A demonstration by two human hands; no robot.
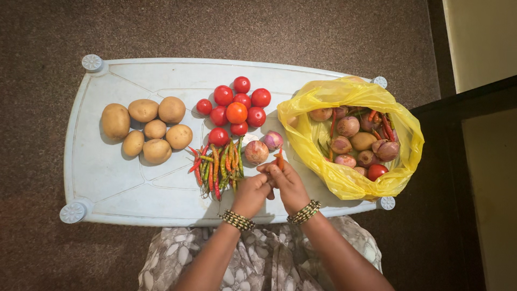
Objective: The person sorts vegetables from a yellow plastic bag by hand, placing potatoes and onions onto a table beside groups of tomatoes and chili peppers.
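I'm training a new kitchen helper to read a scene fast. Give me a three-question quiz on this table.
1. True or false: the potatoes lie inside the yellow bag.
2. Which pile lies nearest the left hand?
A. potatoes
B. chillies
C. tomatoes
3. Fill in: the right hand pinches a small orange-red ____.

Key:
1. False; they lie bare on the pale plastic table, at its far left.
2. B.
3. Chilli, held in a fingertip grip, both hands together.
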